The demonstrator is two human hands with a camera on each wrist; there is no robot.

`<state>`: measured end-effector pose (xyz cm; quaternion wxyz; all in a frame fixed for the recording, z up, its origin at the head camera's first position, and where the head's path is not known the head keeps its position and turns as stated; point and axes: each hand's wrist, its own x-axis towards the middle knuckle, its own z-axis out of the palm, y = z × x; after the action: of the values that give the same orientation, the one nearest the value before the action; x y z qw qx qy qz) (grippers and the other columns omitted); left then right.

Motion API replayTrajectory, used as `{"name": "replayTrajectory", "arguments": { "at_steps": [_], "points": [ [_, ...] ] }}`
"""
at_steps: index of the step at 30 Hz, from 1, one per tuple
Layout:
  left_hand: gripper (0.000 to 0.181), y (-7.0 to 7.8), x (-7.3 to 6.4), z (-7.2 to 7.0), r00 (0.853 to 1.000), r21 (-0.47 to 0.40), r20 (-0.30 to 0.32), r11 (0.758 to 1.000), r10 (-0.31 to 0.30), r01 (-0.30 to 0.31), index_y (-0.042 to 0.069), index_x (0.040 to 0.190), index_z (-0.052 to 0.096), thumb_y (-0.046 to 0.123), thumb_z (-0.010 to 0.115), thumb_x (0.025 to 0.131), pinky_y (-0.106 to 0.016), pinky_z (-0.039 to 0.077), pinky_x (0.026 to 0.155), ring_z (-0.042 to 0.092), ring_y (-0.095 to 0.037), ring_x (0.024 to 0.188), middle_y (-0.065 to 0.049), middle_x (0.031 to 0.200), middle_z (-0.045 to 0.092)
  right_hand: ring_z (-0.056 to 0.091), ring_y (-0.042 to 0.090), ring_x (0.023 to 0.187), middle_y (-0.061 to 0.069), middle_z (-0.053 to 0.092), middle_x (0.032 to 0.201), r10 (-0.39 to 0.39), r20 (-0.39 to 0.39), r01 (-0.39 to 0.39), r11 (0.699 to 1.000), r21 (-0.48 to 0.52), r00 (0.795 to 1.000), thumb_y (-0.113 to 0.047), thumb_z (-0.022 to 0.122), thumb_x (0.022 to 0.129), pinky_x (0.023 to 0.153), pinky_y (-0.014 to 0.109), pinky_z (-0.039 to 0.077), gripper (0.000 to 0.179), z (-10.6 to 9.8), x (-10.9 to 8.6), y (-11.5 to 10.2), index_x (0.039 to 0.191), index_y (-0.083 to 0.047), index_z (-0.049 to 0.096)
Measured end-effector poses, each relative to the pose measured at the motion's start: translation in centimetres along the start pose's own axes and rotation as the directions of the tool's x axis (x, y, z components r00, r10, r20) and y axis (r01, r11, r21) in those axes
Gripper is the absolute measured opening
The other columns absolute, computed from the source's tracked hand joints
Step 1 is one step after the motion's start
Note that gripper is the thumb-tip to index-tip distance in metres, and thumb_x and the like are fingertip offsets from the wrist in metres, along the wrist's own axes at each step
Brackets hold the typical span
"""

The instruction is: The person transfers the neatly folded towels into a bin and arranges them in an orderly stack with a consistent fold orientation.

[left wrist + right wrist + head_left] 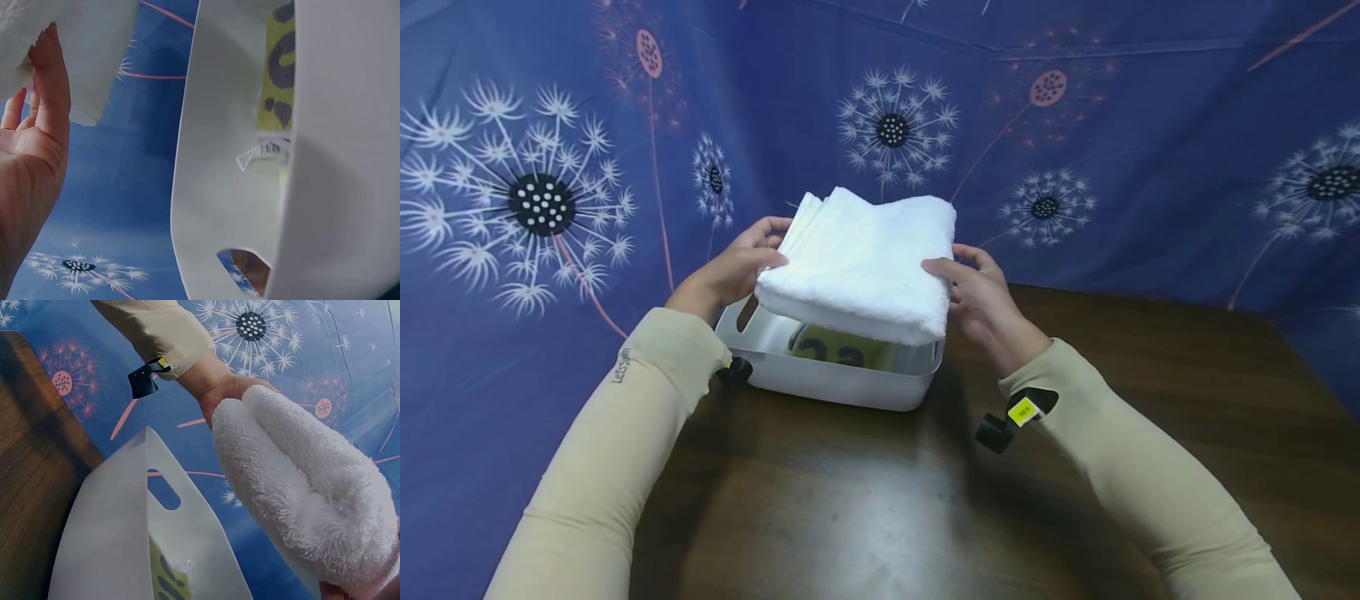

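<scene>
A folded white towel [861, 262], fluffy in the right wrist view [306, 494], is held up and tilted over a white bin [835, 385]. My left hand [733, 265] grips its left edge, thumb on top and fingers behind. At the right edge my right hand [981, 296] pinches it, thumb on the upper face. Inside the bin lies a yellow-green cloth item [878, 352] with dark grey markings. The left wrist view shows a white tag [262, 152] with a barcode beside that item.
The bin has cut-out handle holes [164, 490] in its end walls and stands on a dark brown wooden table [850, 500]. Behind and to the left hangs a blue curtain [790, 100] printed with dandelions. Black wrist cameras [995, 433] hang at both sleeves.
</scene>
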<state>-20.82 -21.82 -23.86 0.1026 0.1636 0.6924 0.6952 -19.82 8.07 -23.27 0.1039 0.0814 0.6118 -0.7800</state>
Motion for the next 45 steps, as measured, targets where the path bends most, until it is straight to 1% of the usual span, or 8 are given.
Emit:
{"name": "replayTrajectory", "arguments": {
  "at_steps": [5,11,13,17,20,29,35,45],
  "points": [
    [0.058,-0.4,-0.4,-0.5,1.000,-0.004,-0.010,1.000,-0.007,0.007,0.001,0.137,0.022,-0.006,0.041,0.082,-0.028,0.048,0.074,0.053,-0.019,0.094,-0.015,0.119,0.042,0.050,0.022,0.098,0.009,0.036,0.132,0.006,0.001,-0.006,1.000,-0.018,1.000,-0.008,0.068,0.083,0.069,0.031,0.049,0.062,0.5,0.2,0.5,0.134,-0.015,0.034],
    [0.058,-1.0,-0.8,-1.0,0.999,0.001,-0.025,0.999,-0.036,0.036,0.002,0.136,0.022,-0.007,0.042,0.083,-0.028,0.048,0.076,0.052,-0.019,0.096,-0.016,0.121,0.041,0.047,0.019,0.085,0.009,0.037,0.129,0.034,-0.003,-0.034,0.999,-0.040,0.999,-0.009,0.069,0.082,0.066,0.030,0.048,0.061,0.9,0.6,1.2,0.134,-0.017,0.036],
    [0.058,-1.2,-0.9,-1.2,0.999,0.007,-0.028,0.999,-0.045,0.045,0.001,0.137,0.022,-0.007,0.042,0.083,-0.027,0.048,0.076,0.052,-0.019,0.097,-0.018,0.123,0.040,0.047,0.020,0.089,0.008,0.037,0.129,0.045,-0.008,-0.045,0.998,-0.045,0.999,-0.009,0.069,0.082,0.070,0.031,0.049,0.062,1.0,0.7,1.4,0.134,-0.017,0.036],
    [0.060,-1.6,-1.0,-1.4,0.997,0.022,-0.036,0.998,-0.061,0.062,0.001,0.138,0.020,-0.007,0.043,0.083,-0.027,0.049,0.076,0.051,-0.019,0.098,-0.020,0.127,0.038,0.048,0.025,0.103,0.008,0.035,0.132,0.055,-0.011,-0.056,0.997,-0.046,0.998,-0.009,0.070,0.082,0.081,0.037,0.048,0.063,1.2,0.9,1.8,0.134,-0.017,0.036],
    [0.061,-1.9,-1.0,-1.6,0.997,0.026,-0.039,0.997,-0.071,0.072,0.000,0.138,0.019,-0.007,0.043,0.083,-0.027,0.049,0.076,0.051,-0.019,0.099,-0.021,0.129,0.036,0.046,0.027,0.109,0.008,0.035,0.134,0.061,-0.005,-0.062,0.997,-0.037,0.998,-0.008,0.069,0.082,0.085,0.039,0.047,0.063,1.3,0.9,2.1,0.135,-0.016,0.035],
    [0.064,-2.9,-0.9,-1.9,0.995,0.040,-0.037,0.995,-0.091,0.092,-0.001,0.140,0.015,-0.008,0.043,0.083,-0.026,0.049,0.077,0.046,-0.021,0.107,-0.023,0.140,0.028,0.042,0.026,0.116,0.008,0.031,0.139,0.097,0.004,-0.096,0.995,-0.016,0.995,-0.005,0.067,0.082,0.082,0.036,0.046,0.064,1.2,1.1,2.8,0.136,-0.016,0.034],
    [0.063,-3.5,-0.8,-1.9,0.993,0.040,-0.042,0.993,-0.107,0.109,-0.001,0.139,0.017,-0.007,0.044,0.083,-0.026,0.049,0.077,0.049,-0.018,0.103,-0.021,0.134,0.033,0.043,0.025,0.115,0.009,0.032,0.139,0.111,-0.010,-0.112,0.993,-0.024,0.994,-0.005,0.067,0.082,0.083,0.036,0.046,0.063,1.2,1.5,3.2,0.135,-0.016,0.035],
    [0.065,-4.3,-0.8,-2.1,0.990,0.032,-0.051,0.990,-0.133,0.135,-0.001,0.141,0.017,-0.009,0.044,0.082,-0.026,0.049,0.074,0.051,-0.017,0.100,-0.022,0.136,0.032,0.044,0.027,0.116,0.007,0.033,0.138,0.149,-0.009,-0.149,0.989,0.006,0.989,-0.003,0.066,0.082,0.085,0.036,0.043,0.065,1.2,1.8,3.8,0.137,-0.016,0.034]
  ]
}}
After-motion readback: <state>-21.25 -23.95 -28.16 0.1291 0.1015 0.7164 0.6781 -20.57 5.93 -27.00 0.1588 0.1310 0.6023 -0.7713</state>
